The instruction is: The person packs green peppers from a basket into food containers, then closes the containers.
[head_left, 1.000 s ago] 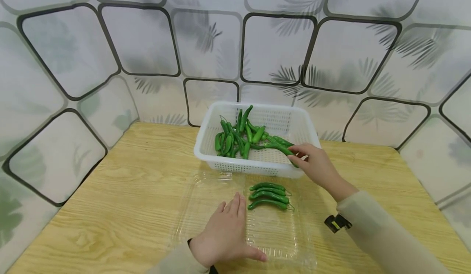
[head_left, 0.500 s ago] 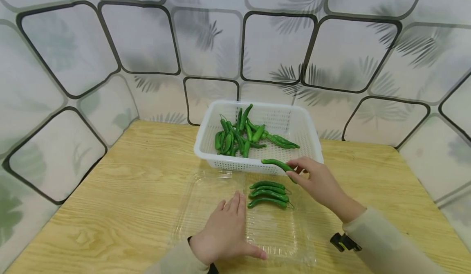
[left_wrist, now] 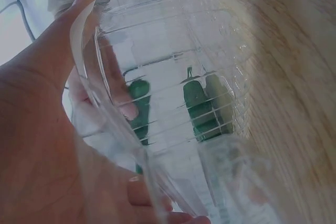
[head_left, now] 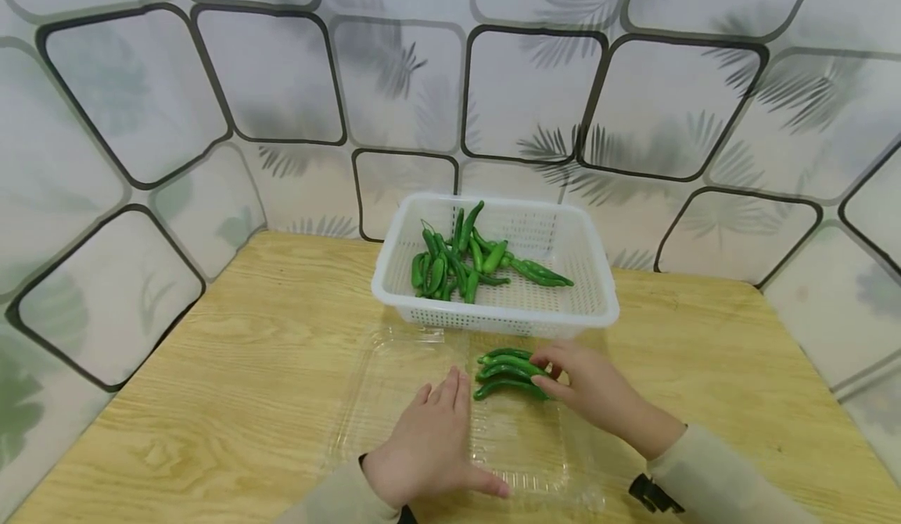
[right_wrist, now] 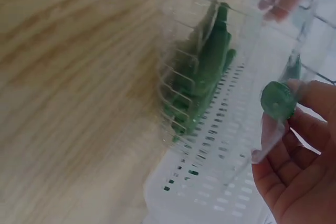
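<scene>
A clear plastic clamshell box (head_left: 517,442) lies unfolded on the wooden table. My left hand (head_left: 428,450) rests along its middle fold, fingers straight and thumb stretched out by the near wall; the left wrist view looks through that clear wall (left_wrist: 168,108). Several green chili peppers (head_left: 503,387) lie side by side in the right half. Over this row, my right hand (head_left: 594,395) pinches another green chili pepper (right_wrist: 278,100) by one end between thumb and fingers. The hand covers the right ends of the row in the head view.
Behind the box stands a white perforated plastic basket (head_left: 389,296), heaped with green chili peppers (head_left: 446,266) mostly toward its left side. The wooden tabletop (head_left: 232,367) extends to both sides. A patterned wall covering (head_left: 401,117) encloses the back and sides.
My right hand has lifted a chili pepper out of the basket and brought it toward me, down to the row in the box. My left hand has stayed in place.
</scene>
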{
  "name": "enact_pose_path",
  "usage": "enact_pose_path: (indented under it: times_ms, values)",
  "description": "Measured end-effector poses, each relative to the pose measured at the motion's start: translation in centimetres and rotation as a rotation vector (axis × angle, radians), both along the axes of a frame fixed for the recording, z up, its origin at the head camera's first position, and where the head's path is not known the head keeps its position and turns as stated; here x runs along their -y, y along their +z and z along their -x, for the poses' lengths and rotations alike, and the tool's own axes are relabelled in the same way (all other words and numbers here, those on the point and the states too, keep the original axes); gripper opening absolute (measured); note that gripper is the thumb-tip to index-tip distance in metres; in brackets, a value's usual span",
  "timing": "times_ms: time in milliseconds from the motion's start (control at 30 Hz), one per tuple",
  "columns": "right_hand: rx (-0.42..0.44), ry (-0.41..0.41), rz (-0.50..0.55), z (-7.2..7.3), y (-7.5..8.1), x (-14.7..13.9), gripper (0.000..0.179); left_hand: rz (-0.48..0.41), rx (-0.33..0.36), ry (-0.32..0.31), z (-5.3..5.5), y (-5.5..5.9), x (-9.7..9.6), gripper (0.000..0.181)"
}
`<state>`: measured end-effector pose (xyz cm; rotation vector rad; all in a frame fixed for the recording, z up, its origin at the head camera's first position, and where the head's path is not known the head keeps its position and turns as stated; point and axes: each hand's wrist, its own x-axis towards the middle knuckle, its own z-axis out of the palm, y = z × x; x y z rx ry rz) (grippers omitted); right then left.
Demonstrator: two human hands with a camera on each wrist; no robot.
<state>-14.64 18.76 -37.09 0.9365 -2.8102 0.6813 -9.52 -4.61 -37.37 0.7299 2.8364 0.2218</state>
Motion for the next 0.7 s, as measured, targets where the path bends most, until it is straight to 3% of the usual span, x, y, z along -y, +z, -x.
enact_pose_path:
  times_ms: [200,700]
  values:
    - [-0.062,0.023,-0.097,-0.6,-1.3,0.4,0.015,0.010,-0.011,-0.002,-0.3,0.1,-0.1,0.129]
    - [-0.070,0.029,-0.259,-0.5,-2.6,1.2,0.017,0.007,0.005,-0.013,-0.1,0.1,0.0,0.129]
